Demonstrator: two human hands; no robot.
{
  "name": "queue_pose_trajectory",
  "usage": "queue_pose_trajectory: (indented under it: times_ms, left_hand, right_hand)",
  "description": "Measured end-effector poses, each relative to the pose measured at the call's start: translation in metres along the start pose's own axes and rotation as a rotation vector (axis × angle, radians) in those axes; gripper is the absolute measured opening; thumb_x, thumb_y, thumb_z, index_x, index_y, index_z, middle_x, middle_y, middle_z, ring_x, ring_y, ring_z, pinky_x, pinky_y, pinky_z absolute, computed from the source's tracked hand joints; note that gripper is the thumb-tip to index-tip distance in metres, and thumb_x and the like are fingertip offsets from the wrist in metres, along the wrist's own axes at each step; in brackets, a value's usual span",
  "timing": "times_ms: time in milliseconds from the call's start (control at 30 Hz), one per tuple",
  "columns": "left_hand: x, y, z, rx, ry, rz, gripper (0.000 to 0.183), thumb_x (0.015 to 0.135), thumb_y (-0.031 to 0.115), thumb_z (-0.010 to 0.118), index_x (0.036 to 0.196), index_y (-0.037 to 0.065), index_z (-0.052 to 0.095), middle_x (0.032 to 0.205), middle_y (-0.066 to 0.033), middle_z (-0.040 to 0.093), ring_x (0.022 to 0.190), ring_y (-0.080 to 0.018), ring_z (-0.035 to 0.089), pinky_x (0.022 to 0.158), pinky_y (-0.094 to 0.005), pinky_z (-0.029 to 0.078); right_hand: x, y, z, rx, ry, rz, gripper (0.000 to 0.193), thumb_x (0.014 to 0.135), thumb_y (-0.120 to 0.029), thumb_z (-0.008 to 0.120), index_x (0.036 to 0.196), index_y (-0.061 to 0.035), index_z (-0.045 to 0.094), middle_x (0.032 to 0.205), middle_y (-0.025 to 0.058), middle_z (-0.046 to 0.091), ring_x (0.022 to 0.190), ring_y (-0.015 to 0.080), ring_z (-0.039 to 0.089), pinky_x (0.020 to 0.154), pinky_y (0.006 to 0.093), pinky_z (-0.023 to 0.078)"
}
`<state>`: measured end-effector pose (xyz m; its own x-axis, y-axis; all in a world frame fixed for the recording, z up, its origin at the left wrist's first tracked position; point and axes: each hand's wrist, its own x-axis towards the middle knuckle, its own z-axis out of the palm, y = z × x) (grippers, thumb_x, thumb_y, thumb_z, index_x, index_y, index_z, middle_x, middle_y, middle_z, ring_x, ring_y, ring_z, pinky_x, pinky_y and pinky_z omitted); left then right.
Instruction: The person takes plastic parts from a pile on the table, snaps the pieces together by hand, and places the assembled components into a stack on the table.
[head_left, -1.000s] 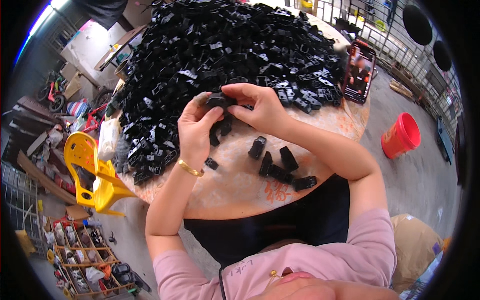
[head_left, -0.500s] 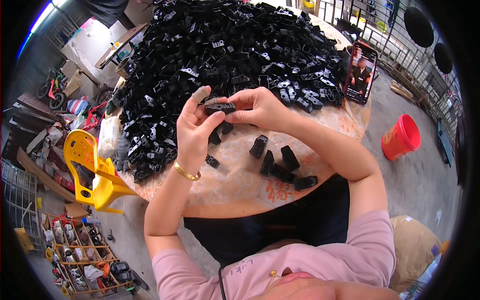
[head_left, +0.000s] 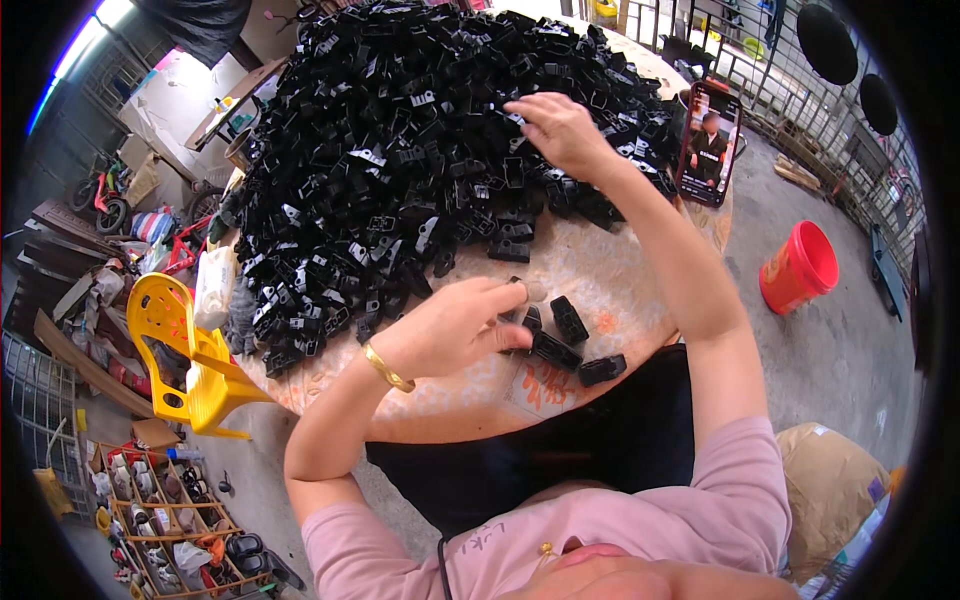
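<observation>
Black plastic parts (head_left: pixel 390 150) form a large heap across the far side of the round table. My left hand (head_left: pixel 450 322) is low over the near tabletop, thumb and fingers curled around a black plastic part that they mostly hide. Right by its fingertips lies a small group of similar parts, among them a long black part (head_left: pixel 569 320) and another black part (head_left: pixel 602 370). A light wrap covers one left fingertip. Over the right side of the heap, my right hand (head_left: pixel 568 137) reaches with fingers stretched and holds nothing visible.
A phone (head_left: pixel 709 145) stands upright at the table's right edge. The table (head_left: pixel 450 405) has a patterned cover. Beyond it are a red bucket (head_left: pixel 799 268) on the right, a yellow chair (head_left: pixel 205 375) on the left and a shoe rack (head_left: pixel 170 520) at lower left.
My hands have parted from the black plastic part they both held. The left came down and right to the small group; the right moved up and away over the heap.
</observation>
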<state>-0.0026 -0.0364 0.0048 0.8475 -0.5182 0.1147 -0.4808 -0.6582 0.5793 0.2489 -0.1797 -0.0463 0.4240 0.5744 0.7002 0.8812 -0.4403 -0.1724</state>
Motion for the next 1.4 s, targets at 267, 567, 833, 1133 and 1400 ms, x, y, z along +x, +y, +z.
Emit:
queue_pose_trajectory:
  times_ms: [267, 567, 833, 1133, 1400]
  left_hand:
    - [0.034, -0.028, 0.004, 0.411, 0.297, -0.032, 0.027, 0.067, 0.009, 0.069, 0.092, 0.005, 0.060, 0.090, -0.0097, 0.050, 0.088, -0.0283, 0.050, 0.075, -0.0352, 0.043]
    - [0.040, -0.024, 0.018, 0.438, 0.366, 0.003, 0.025, 0.065, 0.000, 0.067, 0.087, 0.003, 0.055, 0.090, -0.0090, 0.052, 0.085, -0.0227, 0.053, 0.074, -0.0318, 0.046]
    - [0.025, -0.037, -0.002, -0.410, 0.409, -0.345, 0.020, 0.075, 0.000, 0.067, 0.090, 0.001, 0.053, 0.082, 0.0018, 0.056, 0.077, -0.0033, 0.052, 0.066, -0.0210, 0.046]
    - [0.024, -0.044, -0.001, -0.480, 0.422, -0.269, 0.039, 0.073, -0.008, 0.060, 0.109, 0.000, 0.049, 0.102, -0.0044, 0.055, 0.092, -0.0079, 0.053, 0.077, -0.0211, 0.046]
    - [0.025, -0.051, 0.003, -0.479, 0.484, -0.222, 0.044, 0.078, -0.008, 0.053, 0.118, 0.002, 0.039, 0.099, -0.0059, 0.052, 0.092, -0.0117, 0.055, 0.079, -0.0240, 0.047]
  right_hand:
    - [0.014, -0.036, 0.017, -0.266, -0.085, 0.241, 0.038, 0.084, -0.036, 0.053, 0.107, -0.0070, 0.056, 0.111, 0.0083, 0.055, 0.113, 0.0255, 0.045, 0.096, 0.0526, 0.030]
    - [0.019, -0.037, 0.017, -0.294, -0.037, 0.276, 0.028, 0.070, -0.027, 0.066, 0.094, -0.0128, 0.061, 0.098, 0.0044, 0.057, 0.101, 0.0225, 0.051, 0.087, 0.0407, 0.037]
    - [0.019, -0.036, 0.013, -0.326, -0.087, 0.299, 0.022, 0.069, -0.028, 0.067, 0.083, -0.0108, 0.061, 0.093, 0.0062, 0.055, 0.099, 0.0232, 0.052, 0.082, 0.0395, 0.038]
    - [0.031, -0.029, 0.018, -0.308, -0.261, 0.395, 0.031, 0.079, -0.027, 0.052, 0.108, -0.0191, 0.061, 0.106, 0.0089, 0.052, 0.107, 0.0265, 0.048, 0.087, 0.0499, 0.032]
    - [0.042, -0.040, 0.015, -0.259, -0.224, 0.370, 0.028, 0.072, -0.030, 0.056, 0.094, -0.0165, 0.067, 0.106, 0.0105, 0.052, 0.108, 0.0246, 0.046, 0.088, 0.0490, 0.031]
